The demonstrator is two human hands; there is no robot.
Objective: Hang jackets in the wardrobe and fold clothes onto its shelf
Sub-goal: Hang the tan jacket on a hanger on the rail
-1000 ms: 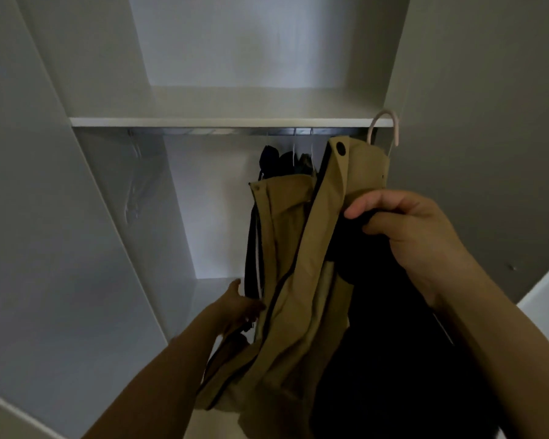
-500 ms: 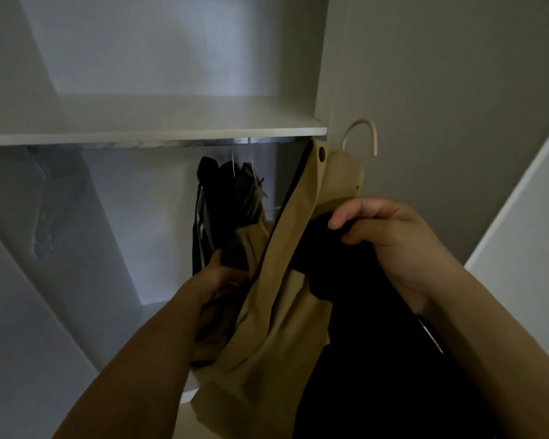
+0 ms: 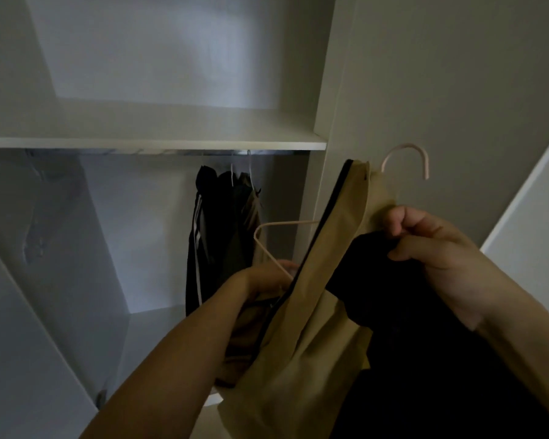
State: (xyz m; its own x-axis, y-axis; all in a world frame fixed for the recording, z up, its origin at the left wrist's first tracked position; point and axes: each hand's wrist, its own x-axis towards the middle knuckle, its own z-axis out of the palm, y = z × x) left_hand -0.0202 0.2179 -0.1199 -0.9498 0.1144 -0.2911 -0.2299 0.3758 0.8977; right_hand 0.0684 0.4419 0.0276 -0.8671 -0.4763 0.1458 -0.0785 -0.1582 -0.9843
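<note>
Jacket point(image 3: 301, 343): tan, half on pink hanger point(image 3: 406, 160), unhung.
Right hand point(image 3: 431, 248): fingers curled, gripping its collar.
Left hand point(image 3: 267, 277): grip unclear, beneath hanger.
Done: dark jackets point(image 3: 222, 236) hang beyond.

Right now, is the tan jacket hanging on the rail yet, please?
Not yet: the tan jacket is held outside; its hanger hook is off the rail.

Tan jacket point(image 3: 301, 327), black zip edge and lining. Pink hanger point(image 3: 408, 158). Far hung garment point(image 3: 200, 242) black, white side stripes. Wardrobe shelf point(image 3: 152, 143) white.
</note>
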